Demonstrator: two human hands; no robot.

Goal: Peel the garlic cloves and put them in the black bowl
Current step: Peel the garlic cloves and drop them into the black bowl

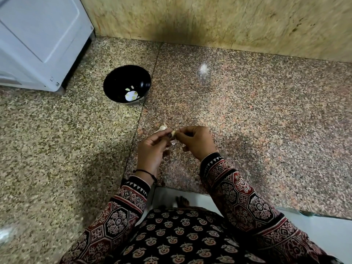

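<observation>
Mostly hidden, garlic clove [173,133] in pinching fingers [166,134] of left hand [152,149] and right hand [196,143].

The bench [247,111] is polished speckled stone in two slabs, and the seam between them runs beneath the left hand [152,149]. A black bowl [116,80] stands on the left slab, well beyond that hand and to its left. A pale garlic piece [162,128] lies just past its fingertips. A white appliance [38,35] stands far to the left, beyond the bowl.
</observation>
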